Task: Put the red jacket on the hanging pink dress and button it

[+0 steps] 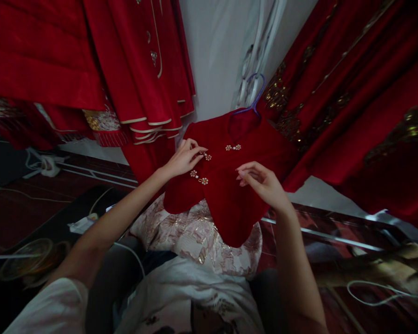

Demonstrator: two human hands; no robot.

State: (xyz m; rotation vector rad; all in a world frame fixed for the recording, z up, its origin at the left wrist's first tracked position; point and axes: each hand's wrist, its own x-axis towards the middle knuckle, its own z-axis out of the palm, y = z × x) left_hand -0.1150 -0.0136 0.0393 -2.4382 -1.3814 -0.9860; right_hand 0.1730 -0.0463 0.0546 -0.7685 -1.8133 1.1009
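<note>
A red velvet garment (230, 195) with a scalloped front hem hangs from a purple hanger (256, 99) and drapes over my lap. Gold flower clasps sit along its front: an upper clasp (233, 147), a middle clasp (207, 157) and a lower clasp (199, 177). My left hand (184, 157) is at the middle clasp, thumb and index finger closed around its left part. Over the right side of the garment, my right hand (259, 183) is raised with thumb and fingertips pinched together. Anything between those fingertips is too small to see.
Red garments with pale piping (139, 69) hang at the left, and red cloth with gold embroidery (351, 93) at the right. Pale brocade cloth (181, 227) covers my lap. A clear plastic container (28, 260) stands lower left; a white cord (376, 299) lies lower right.
</note>
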